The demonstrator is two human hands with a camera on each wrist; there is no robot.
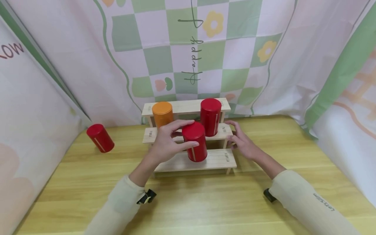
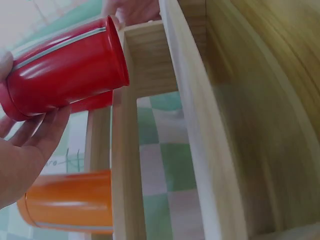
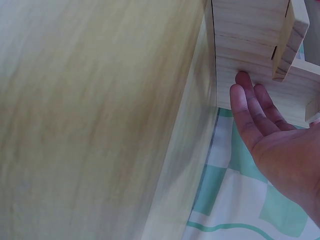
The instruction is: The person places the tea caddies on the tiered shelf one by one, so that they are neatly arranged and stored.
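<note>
My left hand [image 1: 165,143] grips a red cylindrical can [image 1: 195,143] near its lid, thumb in front and fingers behind. In the left wrist view the can's base hangs free of the lowest step of the wooden three-step shelf [image 1: 167,164], about level with the middle step. An orange can [image 1: 163,114] and a second red can [image 1: 211,116] stand upright on the middle step, left and right. At the shelf's right side is my right hand [image 1: 243,143]; in the right wrist view its fingers [image 3: 250,107] are extended, their tips at the wooden side.
Another red can [image 1: 100,138] stands on the wood-grain table [image 1: 191,202] at the far left. A checked cloth [image 1: 188,55] hangs behind the shelf, with more cloth on both sides. The shelf's top step [image 1: 186,106] rises at the back.
</note>
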